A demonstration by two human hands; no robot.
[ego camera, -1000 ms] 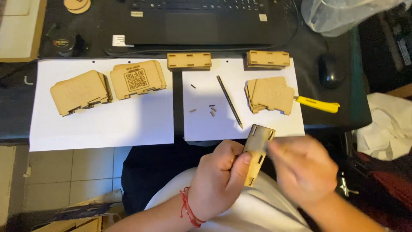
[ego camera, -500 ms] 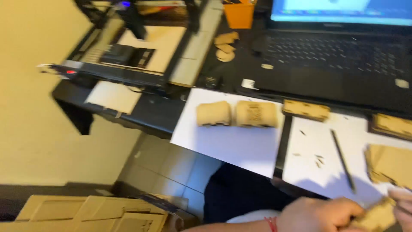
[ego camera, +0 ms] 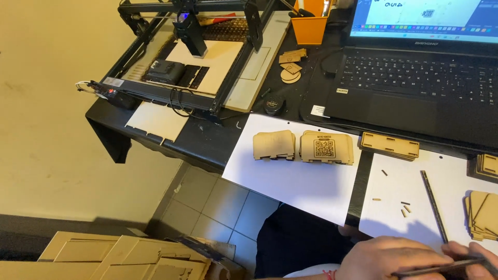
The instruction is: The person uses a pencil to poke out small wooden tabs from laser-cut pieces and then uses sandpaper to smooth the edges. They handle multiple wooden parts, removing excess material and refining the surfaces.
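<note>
My left hand [ego camera: 389, 257] and my right hand [ego camera: 480, 255] are together at the bottom right corner, partly cut off by the frame. Both grip a thin laser-cut wooden piece [ego camera: 436, 268], seen edge-on as a dark strip. Just beyond my hands a thin dark rod [ego camera: 433, 205] and a few small wooden bits [ego camera: 404, 208] lie on a white sheet [ego camera: 394, 207]. A pile of flat wooden panels [ego camera: 483, 215] sits at the right edge. Two stacks of cut wooden parts [ego camera: 274, 144], one topped with a square printed code [ego camera: 327, 148], rest on another white sheet [ego camera: 290, 181].
A stack of slotted wooden strips [ego camera: 390, 145] lies in front of an open laptop [ego camera: 415, 78]. A laser engraver frame [ego camera: 192, 52] fills the desk's left end, with an orange container [ego camera: 309, 28] and round wooden discs [ego camera: 290, 75] beside it. Cardboard boxes [ego camera: 124, 256] stand on the tiled floor.
The view has swung left, bringing in the engraver, the wall and the floor. My hands with the wooden piece have slid from the centre to the bottom right corner.
</note>
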